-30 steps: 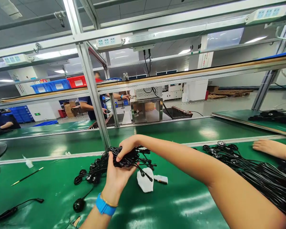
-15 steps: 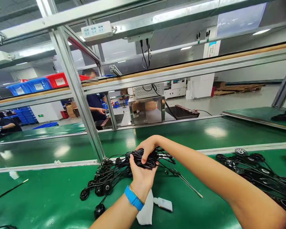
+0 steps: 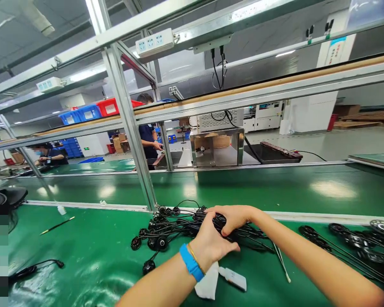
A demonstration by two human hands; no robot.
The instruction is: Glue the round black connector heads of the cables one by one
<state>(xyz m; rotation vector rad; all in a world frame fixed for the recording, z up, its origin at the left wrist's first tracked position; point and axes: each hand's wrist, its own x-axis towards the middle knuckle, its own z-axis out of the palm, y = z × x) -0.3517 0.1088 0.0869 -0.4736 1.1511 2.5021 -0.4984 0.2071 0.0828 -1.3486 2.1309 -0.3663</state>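
Observation:
Black cables with round black parts [image 3: 179, 226] lie in a tangled pile on the green work surface. My left hand [image 3: 213, 241], wearing a blue wristband, is at the right part of the pile, thumb and fingers spread apart. Next to it my right hand [image 3: 232, 217] curves over a black coiled bundle [image 3: 219, 221], its fingers on the cables. Below my hands are a white cloth [image 3: 208, 283] and a small white bottle [image 3: 233, 278]. A thin swab-like stick [image 3: 283, 264] lies to their right.
More black cabled parts [image 3: 358, 243] lie at the right. A metal post [image 3: 128, 115] rises behind the pile, beside a green conveyor belt [image 3: 243, 183]. At left are a brush [image 3: 57, 225] and a black cable [image 3: 35, 267]. Two people are across the line.
The view has shifted left, showing more of the left side. The bundle has gone down onto the pile, and my left hand has opened from around it.

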